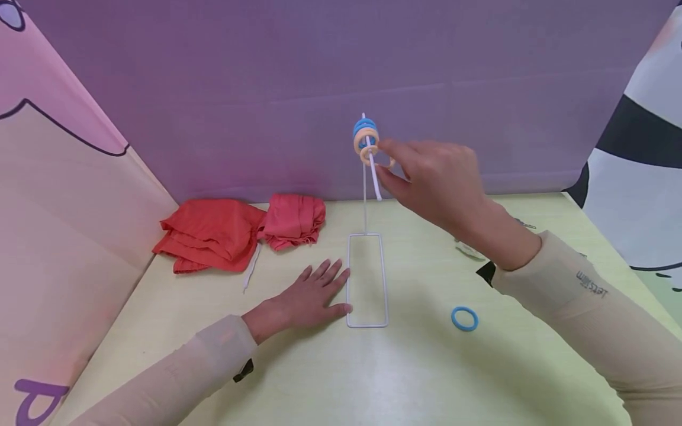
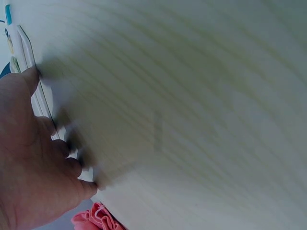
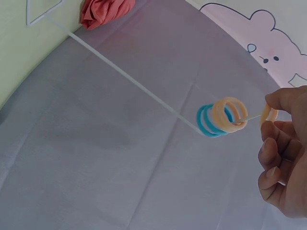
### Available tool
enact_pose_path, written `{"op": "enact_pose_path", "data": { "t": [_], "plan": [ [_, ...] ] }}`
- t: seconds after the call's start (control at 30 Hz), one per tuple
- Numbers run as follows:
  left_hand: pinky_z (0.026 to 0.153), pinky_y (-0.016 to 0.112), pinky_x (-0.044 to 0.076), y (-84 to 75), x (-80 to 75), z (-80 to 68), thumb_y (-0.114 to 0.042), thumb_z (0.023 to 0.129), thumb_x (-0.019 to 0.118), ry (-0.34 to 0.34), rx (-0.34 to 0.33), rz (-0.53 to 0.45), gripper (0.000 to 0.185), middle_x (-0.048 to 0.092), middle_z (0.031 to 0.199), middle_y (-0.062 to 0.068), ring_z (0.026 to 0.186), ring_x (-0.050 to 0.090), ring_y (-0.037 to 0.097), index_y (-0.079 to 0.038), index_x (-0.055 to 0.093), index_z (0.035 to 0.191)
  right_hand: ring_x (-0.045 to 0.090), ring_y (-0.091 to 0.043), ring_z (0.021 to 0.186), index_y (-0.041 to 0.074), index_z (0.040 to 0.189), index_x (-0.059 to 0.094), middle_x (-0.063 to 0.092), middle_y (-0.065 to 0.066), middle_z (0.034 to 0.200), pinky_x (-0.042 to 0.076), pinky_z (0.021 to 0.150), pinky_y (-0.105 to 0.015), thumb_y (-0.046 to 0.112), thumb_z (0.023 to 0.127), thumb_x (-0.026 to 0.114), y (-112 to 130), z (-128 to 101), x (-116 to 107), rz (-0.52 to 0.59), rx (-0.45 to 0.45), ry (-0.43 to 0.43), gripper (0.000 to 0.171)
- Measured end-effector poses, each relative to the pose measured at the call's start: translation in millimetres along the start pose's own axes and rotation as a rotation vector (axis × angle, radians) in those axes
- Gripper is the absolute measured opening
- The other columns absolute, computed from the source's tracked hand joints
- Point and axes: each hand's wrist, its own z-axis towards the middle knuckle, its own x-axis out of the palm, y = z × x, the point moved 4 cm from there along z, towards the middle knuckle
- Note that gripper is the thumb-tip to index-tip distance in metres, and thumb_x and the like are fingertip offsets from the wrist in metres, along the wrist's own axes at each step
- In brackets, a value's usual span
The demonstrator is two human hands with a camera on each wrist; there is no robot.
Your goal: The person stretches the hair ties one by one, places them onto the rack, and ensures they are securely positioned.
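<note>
A white wire stand rests on the pale yellow table, its thin rod rising from a rectangular base. Blue rings and beige rings hang on the arm at the top of the rod. My right hand is raised at the arm's free end and pinches one beige ring there. In the right wrist view the threaded blue rings and beige rings sit just left of that ring. My left hand lies flat on the table, its thumb against the base's left side.
One loose blue ring lies right of the base. Two crumpled red cloths and a white cord sit at the back left. Small items lie half hidden behind my right forearm. Fabric walls enclose the table.
</note>
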Motion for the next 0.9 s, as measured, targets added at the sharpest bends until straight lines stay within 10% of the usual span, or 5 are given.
{"op": "enact_pose_path", "data": {
  "t": [0.9],
  "plan": [
    [0.126,0.058,0.007,-3.3,-1.5,0.5,-0.063,0.099,0.042,0.001,0.001,-0.004,0.082,0.004,0.171,0.004,0.158,0.000,0.030,-0.022,0.012,0.163,0.041,-0.021,0.042,0.011,0.111,0.072,0.054,-0.004,0.053,0.024,0.039,-0.031,0.022,0.093,0.067,-20,2,32,-0.009,0.073,0.030,0.022]
  ]
}}
